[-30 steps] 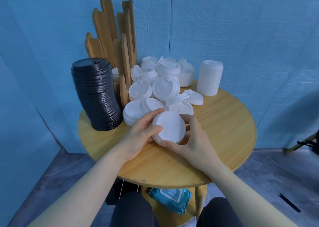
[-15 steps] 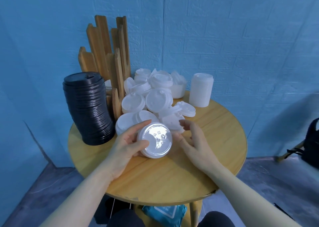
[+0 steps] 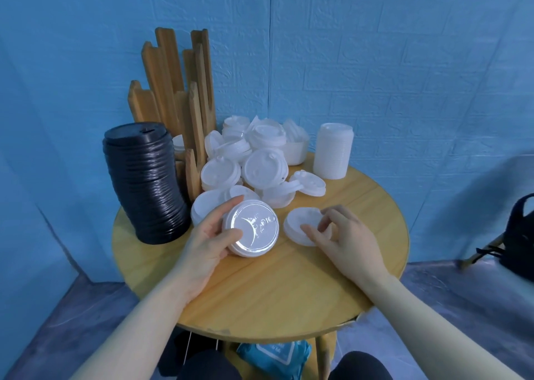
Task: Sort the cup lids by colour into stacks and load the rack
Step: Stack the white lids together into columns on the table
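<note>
The wooden rack (image 3: 176, 96) is hidden at its base behind the black lid stack (image 3: 144, 183) and the white lid heap (image 3: 254, 160), so what sits in its slots cannot be told. Embossed marks on the lid (image 3: 254, 232) in the left hand (image 3: 208, 244) glare out unreadably. The dark bag (image 3: 520, 235) is cut by the right edge, and the blue packet (image 3: 274, 356) below the table (image 3: 260, 293) is partly covered.
</note>
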A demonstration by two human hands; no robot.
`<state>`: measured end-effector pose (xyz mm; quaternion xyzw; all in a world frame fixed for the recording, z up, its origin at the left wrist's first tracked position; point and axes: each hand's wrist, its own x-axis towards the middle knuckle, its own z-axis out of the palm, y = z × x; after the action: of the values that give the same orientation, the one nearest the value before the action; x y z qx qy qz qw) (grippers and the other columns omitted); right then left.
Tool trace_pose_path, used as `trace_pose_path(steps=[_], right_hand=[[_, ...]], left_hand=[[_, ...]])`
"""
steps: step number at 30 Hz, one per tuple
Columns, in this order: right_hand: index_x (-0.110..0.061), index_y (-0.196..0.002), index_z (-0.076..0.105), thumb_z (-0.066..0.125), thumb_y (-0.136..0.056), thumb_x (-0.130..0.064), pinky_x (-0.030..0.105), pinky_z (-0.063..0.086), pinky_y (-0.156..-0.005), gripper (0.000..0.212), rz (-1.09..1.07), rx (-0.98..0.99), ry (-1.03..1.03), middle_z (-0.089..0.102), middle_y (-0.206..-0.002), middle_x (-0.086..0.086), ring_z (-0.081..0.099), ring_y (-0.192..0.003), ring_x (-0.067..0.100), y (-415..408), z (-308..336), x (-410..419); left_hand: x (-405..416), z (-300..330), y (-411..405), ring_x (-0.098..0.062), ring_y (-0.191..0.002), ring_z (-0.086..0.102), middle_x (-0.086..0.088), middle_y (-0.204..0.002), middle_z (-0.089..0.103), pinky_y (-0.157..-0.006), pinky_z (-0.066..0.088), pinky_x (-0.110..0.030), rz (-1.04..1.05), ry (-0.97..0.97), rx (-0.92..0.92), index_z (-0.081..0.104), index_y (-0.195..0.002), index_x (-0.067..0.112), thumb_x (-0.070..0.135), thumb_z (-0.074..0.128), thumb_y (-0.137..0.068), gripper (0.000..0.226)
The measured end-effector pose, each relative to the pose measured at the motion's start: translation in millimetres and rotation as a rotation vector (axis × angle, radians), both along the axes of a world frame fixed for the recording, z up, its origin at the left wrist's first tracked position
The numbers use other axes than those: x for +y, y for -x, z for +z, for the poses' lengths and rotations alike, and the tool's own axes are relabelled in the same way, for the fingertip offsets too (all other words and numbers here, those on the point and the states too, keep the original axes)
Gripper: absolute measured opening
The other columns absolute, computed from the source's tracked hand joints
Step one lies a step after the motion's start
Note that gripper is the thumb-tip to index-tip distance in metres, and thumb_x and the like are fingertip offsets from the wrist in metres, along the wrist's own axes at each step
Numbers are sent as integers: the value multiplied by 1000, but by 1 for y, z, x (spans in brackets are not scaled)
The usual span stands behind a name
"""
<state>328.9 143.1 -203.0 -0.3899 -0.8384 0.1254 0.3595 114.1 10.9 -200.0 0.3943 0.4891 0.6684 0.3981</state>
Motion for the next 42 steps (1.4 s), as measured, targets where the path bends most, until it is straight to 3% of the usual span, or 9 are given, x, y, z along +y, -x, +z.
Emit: trace_pose_path(steps=[6,12,16,21,27,33,36,39,42], right_hand=[[-22,-118,47,46,-59,-90,32,35,-85,90,-116,-222,5,52,-120,-9,49,-114,16,16,4,4],[-23,-136,41,51,-65,-85,33,34,-94,94,-131,-132,-12,57,-121,-8,44,-115,14,16,3,2],[-18,-138,40,68,-74,-62,30,38,-106,83,278,342,69,46,-138,-9,40,-130,6,7,5,-4],[-10,-150,24,73,-84,-36,31,26,-118,86,656,39,-121,30,-154,4,27,-145,16,13,10,-16],[-2,-153,11,75,-81,-7,29,15,-121,97,734,-69,-145,12,-163,1,14,-150,16,17,11,-17],[-28,-151,27,69,-76,-62,14,26,-111,92,587,-29,-65,12,-160,-8,19,-144,0,18,4,-11],[-39,-147,33,52,-74,-82,36,39,-103,87,432,-63,-206,36,-139,-6,41,-122,8,18,4,-9],[-42,-150,26,46,-75,-84,39,44,-94,88,396,-113,-193,45,-121,-8,47,-107,7,22,4,-13],[-38,-153,21,52,-84,-71,41,42,-100,82,475,-89,-219,42,-138,-6,47,-121,12,25,1,-15]], left_hand=[[-1,1,0,-16,-118,63,4,-129,67,-92,57,-37,-27,24,51,65,-127,36,32,79,-58,70],[-2,2,-3,-20,-118,63,-1,-132,65,-82,59,-34,-54,27,53,62,-131,33,17,73,-73,61],[-2,3,-3,-21,-120,63,2,-132,66,-82,60,-37,-77,32,50,60,-133,33,17,70,-76,60],[-5,4,-2,-20,-121,62,3,-137,63,-92,58,-40,-132,41,77,55,-137,34,21,70,-79,61],[-5,4,-3,-19,-122,62,1,-138,61,-92,57,-37,-143,36,134,54,-136,35,21,77,-78,64],[-4,3,-3,-20,-116,65,4,-130,66,-92,55,-45,-104,42,140,56,-133,35,18,75,-75,63],[-3,4,-2,-20,-115,66,3,-129,67,-91,56,-44,-99,46,122,56,-133,35,18,75,-75,63],[-3,4,-1,-18,-116,65,5,-128,67,-92,56,-42,-118,49,107,55,-133,35,18,75,-76,63],[-4,4,-1,-14,-115,65,5,-130,66,-90,58,-37,-147,43,106,53,-135,34,13,78,-78,65]])
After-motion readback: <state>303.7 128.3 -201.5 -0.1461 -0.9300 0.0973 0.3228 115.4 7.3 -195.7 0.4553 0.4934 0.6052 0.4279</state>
